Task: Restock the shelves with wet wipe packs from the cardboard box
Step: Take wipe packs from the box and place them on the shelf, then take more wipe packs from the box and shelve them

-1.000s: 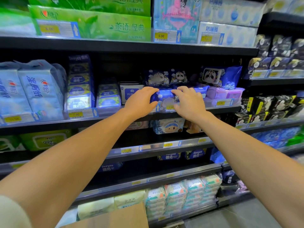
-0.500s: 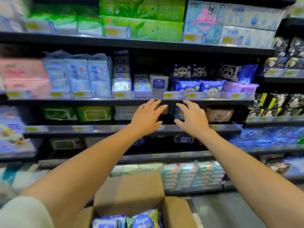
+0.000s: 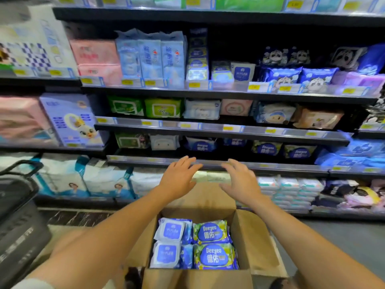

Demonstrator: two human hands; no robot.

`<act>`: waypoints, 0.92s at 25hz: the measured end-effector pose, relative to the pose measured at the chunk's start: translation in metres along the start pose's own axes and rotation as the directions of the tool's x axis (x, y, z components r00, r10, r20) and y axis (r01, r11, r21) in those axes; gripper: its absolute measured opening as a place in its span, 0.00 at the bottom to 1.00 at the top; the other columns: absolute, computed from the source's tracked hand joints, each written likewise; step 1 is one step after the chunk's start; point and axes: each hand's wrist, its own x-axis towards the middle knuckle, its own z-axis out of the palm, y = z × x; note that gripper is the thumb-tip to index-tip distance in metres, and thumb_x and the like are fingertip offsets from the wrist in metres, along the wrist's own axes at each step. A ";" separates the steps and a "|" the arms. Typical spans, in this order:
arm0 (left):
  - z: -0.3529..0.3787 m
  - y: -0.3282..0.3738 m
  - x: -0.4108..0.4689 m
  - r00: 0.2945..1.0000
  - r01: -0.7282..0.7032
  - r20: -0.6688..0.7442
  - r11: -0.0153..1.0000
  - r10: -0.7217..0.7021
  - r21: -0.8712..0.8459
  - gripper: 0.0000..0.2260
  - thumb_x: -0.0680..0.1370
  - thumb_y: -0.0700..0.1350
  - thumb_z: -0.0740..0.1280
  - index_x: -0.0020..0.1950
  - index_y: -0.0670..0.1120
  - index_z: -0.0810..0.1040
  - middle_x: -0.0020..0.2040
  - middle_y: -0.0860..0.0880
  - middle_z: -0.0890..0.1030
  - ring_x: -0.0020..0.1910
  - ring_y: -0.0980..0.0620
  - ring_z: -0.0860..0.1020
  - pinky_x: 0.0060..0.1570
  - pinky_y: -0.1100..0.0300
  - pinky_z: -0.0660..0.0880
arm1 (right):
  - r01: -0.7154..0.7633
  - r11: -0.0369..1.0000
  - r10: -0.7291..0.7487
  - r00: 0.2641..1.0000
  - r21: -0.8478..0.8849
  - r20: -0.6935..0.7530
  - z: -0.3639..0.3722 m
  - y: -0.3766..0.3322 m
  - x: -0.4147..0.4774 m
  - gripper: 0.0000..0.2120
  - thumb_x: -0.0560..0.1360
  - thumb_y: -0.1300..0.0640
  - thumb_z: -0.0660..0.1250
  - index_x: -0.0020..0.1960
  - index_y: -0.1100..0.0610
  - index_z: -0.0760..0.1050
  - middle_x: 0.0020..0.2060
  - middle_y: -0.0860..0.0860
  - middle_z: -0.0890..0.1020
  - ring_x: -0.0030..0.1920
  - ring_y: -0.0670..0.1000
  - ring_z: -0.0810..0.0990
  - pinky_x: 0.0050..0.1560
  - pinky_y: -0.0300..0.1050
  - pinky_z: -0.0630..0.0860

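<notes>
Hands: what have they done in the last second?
They let go of the blue wipe pack on the shelf and came down; the left hand and right hand now hover open above the cardboard box. The Deeyeo packs inside lie untouched.

The left forearm (image 3: 116, 232) and the right forearm (image 3: 302, 232) are both bare, and so are the left hand (image 3: 177, 180) and the right hand (image 3: 241, 182). A pale cream sleeve (image 3: 29, 285) covers the left arm higher up; its edge looks soft and blurred.
</notes>
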 end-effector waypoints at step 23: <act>0.220 -0.072 -0.079 0.743 0.297 0.647 0.950 -0.169 -0.093 0.35 0.81 0.49 0.67 0.85 0.54 0.52 0.86 0.50 0.49 0.83 0.44 0.55 0.77 0.46 0.62 | 0.009 0.990 -0.090 0.804 0.138 0.588 0.228 -0.040 -0.070 0.35 0.78 0.41 0.66 0.82 0.44 0.58 0.81 0.50 0.59 0.80 0.55 0.58 0.78 0.56 0.59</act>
